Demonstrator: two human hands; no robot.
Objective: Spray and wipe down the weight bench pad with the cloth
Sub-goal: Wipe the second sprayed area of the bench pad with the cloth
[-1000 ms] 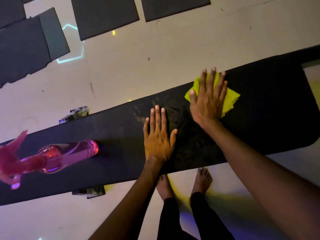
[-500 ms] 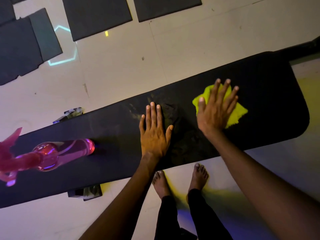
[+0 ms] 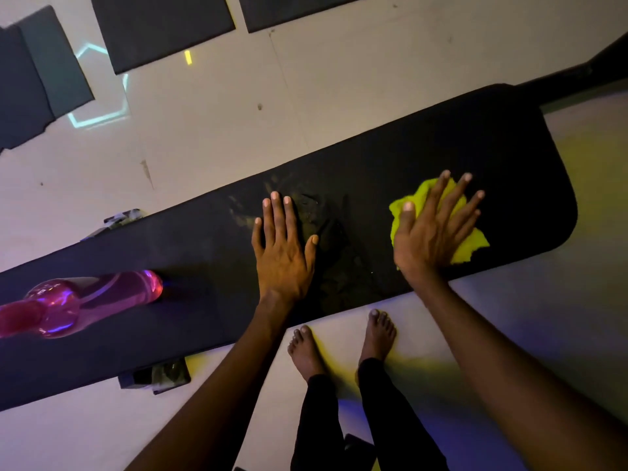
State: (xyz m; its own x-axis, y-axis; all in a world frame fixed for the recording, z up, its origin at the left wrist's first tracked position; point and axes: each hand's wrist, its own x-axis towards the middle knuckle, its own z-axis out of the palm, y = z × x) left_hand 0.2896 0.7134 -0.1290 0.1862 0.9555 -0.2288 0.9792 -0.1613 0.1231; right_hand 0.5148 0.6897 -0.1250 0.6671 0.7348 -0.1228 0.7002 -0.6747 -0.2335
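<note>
Head view looks down on the black bench pad [image 3: 390, 158], whose left end runs off the frame edge. Most of the yellow cloth [image 3: 472, 246] lies hidden under the right hand [image 3: 431, 232], which presses it flat near the pad's right end with straight, spread fingers, its grip open. One left hand [image 3: 282, 253] rests flat on the pad's middle, fingers straight, holding nothing. One pink spray bottle [image 3: 85, 300] stands on the pad at left, its head cut off by the frame; its contents are hard to make out. Two bare feet [image 3: 339, 345] stand on the pale floor [image 3: 356, 79]. Dark mats [image 3: 159, 28] lie beyond, partly cropped.
</note>
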